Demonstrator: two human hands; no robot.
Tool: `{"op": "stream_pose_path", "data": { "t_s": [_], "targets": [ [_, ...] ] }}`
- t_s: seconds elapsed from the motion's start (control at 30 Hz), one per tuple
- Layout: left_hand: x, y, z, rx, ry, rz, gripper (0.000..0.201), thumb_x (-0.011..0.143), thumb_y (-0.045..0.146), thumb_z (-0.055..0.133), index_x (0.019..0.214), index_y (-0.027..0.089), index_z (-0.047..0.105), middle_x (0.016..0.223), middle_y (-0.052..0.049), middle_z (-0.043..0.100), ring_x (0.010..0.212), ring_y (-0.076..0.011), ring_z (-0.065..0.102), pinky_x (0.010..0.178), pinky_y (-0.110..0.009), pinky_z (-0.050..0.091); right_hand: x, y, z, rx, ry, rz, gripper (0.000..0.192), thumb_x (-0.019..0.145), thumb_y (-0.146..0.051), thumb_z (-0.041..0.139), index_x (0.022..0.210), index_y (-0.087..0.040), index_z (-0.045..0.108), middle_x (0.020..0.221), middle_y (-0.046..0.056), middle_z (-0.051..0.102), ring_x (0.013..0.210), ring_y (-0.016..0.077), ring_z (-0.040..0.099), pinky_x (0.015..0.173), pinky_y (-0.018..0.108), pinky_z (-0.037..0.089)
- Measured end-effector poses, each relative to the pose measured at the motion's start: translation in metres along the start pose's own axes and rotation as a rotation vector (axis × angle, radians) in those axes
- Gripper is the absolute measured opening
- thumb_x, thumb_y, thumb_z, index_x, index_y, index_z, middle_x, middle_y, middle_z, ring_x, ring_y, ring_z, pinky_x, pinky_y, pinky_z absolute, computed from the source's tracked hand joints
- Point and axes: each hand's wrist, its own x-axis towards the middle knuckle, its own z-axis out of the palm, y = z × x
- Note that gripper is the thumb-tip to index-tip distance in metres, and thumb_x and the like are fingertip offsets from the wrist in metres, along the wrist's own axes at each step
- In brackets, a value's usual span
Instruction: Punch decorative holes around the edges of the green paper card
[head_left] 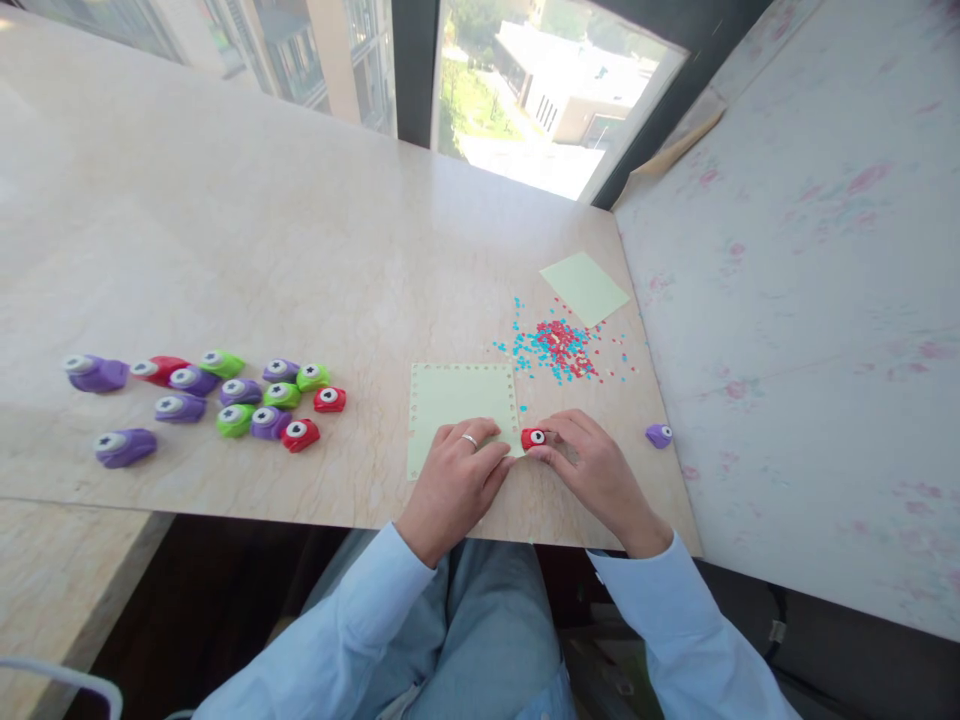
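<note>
Left hand [457,470]: lies flat on the pale green sheet [459,400], pinning its near right corner so it cannot slide.
Right hand [592,465]: fingers pinched round the red punch [534,438], set at the sheet's right edge — in line with the holes along the border.
Spare punches [225,395]: clustered far left, out of the way.
Confetti [559,348]: heaped just beyond the sheet.
Writing: none readable.

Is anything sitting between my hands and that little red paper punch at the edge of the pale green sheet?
Nothing visible: the right hand already grips the small red paper punch, and the left hand rests on the pale green paper sheet beside it.
</note>
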Motion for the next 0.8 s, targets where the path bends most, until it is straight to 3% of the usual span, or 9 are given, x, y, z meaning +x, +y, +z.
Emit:
{"op": "stream_pose_path", "data": {
  "t_s": [0.53,0.8],
  "targets": [
    [-0.0011,0.0007,-0.0051,-0.096,0.091,0.045,0.013,0.097,0.020,0.054,0.089,0.016,0.064,0.101,-0.006,0.071,0.106,-0.0209,0.065,0.089,-0.037,0.049,-0.0080,0.0084,0.0042,0.216,0.023,0.037,0.018,0.094,-0.032,0.060,0.108,-0.025,0.069,0.105,0.006,0.066,0.101,0.0212,0.061,0.089,0.036,0.050],
    [-0.0023,-0.0002,-0.0046,-0.089,0.064,0.076,0.014,0.096,0.021,0.055,0.087,0.017,0.066,0.101,-0.006,0.070,0.107,-0.0220,0.064,0.089,-0.038,0.048,-0.0095,0.0080,0.0056,0.215,0.031,0.032,0.019,0.094,-0.032,0.060,0.109,-0.024,0.069,0.104,0.006,0.066,0.101,0.0211,0.061,0.090,0.036,0.049]
  ]
}}
